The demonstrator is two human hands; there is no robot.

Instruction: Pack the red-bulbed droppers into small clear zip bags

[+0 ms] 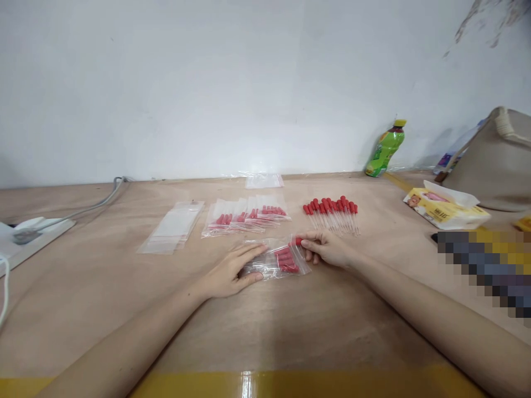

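Note:
A clear zip bag [269,268] lies on the table in front of me, with several red-bulbed droppers [286,260] inside, their bulbs toward its right end. My left hand [234,271] rests on the left part of this bag, fingers stretched out and thumb apart. At the bag's right end, my right hand [326,247] pinches the red bulb of a dropper [297,241]; the dropper's stem points left, into or over the bag, I cannot tell which. Behind my right hand is a pile of loose droppers [334,213] with red bulbs facing away.
Filled bags [246,214] overlap in a row behind the left hand. Flat bags [172,226] are stacked to their left, another bag [264,181] by the wall. A power strip [37,232] sits far left. On the right are a green bottle [385,149], tissue pack [446,207] and beige bag [489,160].

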